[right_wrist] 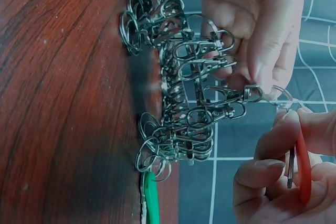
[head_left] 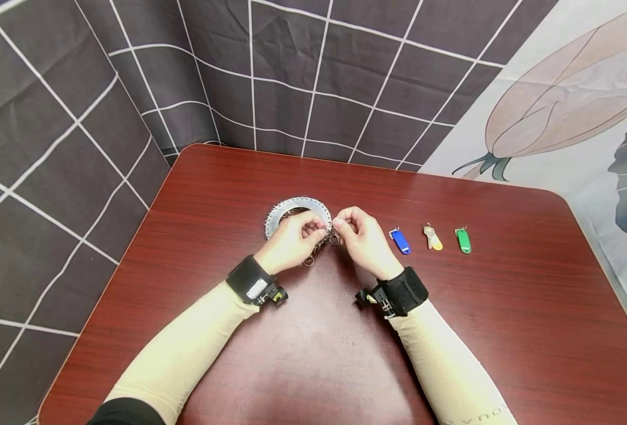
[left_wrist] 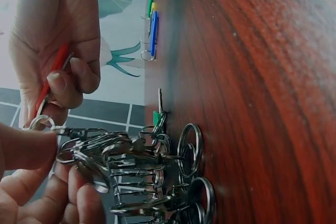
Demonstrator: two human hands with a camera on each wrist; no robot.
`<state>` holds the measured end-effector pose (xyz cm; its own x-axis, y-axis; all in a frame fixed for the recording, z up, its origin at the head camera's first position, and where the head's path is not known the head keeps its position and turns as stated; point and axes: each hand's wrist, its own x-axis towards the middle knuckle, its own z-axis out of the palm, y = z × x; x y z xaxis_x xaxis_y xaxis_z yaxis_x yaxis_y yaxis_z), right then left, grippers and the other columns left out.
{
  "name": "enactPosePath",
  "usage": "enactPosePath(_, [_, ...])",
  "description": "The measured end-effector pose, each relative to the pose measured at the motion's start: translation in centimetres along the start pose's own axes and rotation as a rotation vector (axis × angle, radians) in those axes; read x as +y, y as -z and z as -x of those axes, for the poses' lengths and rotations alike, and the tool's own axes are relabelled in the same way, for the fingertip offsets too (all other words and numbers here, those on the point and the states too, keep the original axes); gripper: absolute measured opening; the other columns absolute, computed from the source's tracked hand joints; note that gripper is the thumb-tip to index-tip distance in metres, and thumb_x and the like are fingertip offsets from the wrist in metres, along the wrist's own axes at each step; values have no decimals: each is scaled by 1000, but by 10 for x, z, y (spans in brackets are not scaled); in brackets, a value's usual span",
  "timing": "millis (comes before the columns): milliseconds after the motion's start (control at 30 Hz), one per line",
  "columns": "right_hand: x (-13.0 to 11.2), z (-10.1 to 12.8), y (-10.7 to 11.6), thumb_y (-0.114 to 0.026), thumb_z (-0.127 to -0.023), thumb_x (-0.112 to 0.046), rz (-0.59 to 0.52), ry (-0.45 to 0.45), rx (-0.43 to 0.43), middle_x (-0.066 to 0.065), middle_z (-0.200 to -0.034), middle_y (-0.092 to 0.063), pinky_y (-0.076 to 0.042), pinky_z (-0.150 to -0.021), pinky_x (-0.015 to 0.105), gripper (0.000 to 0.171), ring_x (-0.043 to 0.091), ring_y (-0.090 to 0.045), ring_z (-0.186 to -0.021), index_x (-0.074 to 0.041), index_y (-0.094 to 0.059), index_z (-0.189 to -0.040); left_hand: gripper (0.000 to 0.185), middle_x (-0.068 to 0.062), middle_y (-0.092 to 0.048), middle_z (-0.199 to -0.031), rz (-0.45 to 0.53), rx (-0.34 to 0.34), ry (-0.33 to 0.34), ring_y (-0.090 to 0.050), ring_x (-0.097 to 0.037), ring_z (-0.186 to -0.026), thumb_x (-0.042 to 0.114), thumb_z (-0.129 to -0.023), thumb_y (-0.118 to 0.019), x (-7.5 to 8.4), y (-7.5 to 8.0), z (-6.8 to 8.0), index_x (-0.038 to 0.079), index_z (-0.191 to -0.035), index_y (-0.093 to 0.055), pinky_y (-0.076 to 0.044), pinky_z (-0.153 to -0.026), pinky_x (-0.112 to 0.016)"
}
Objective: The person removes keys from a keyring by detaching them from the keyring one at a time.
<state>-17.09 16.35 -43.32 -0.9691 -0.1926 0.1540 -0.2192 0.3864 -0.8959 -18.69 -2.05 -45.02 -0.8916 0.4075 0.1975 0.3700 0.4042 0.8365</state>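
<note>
While both hands meet over the middle of the dark red wooden table (head_left: 249,354), the work sits between their fingertips. The left hand (head_left: 291,242) has its fingers curled round a thick bunch of silver swivel clasps and split rings (left_wrist: 137,169), lifting one clasp clear of the rest — its thumb and forefinger pinch that clasp at the end where a small ring hangs, so that it stands out from the tangle. The bunch hangs from a flat, round metal disc with holes along its rim (head_left: 297,208), which lies on the table just behind the hands; most of the clasps trail down onto the wood, which keeps their weight off the fingers.

The right hand (head_left: 363,236) is closed on a red plastic key tag with a metal key (right_wrist: 298,169), gripped between thumb and curled fingers, with its top brought right up to the ring on the lifted clasp. Whether the tag's ring is already through that clasp I cannot tell — the two are touching or nearly so.

To the right of the hands, well apart from the disc, three more tags lie in a row on the table: a blue plastic key tag (head_left: 400,241), a yellow tag with a key (head_left: 432,238) and a green plastic tag (head_left: 463,240). They are spaced apart, each easy to pick singly. Another green tag (right_wrist: 150,195) lies among the clasps near the table surface.
</note>
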Motion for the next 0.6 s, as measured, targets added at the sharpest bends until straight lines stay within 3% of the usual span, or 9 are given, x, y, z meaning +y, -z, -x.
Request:
enactPosePath(133, [-2, 0, 0, -57, -97, -6, -41, -15, 0, 19, -76, -57, -44, -54, 22, 7, 36, -55, -64, 0, -57, -96, 4, -1, -60, -84, 24, 57, 6, -58, -13, -76, 9, -92, -62, 2, 0, 1, 6, -94, -63, -50, -70, -26])
enactPosePath(400, [-35, 7, 4, -53, -95, 3, -34, -30, -32, 12, -77, -57, -44, -56, 21, 6, 9, -52, -59, 9, -54, -97, 5, -4, -61, -86, 52, 128, -14, -59, -15, -79, 5, -92, -60, 3, 0, 1, 6, -97, -62, -51, -71, -26])
enactPosePath(600, [-16, 3, 2, -53, -97, -1, -43, -26, -51, 6, -75, -55, -42, -54, 21, 5, 19, -54, -61, 4, -55, -95, 9, -4, -61, -86, 55, 154, -34, -58, -15, -79, 4, -92, -59, 4, 0, 0, 4, -99, -63, -50, -71, -27])
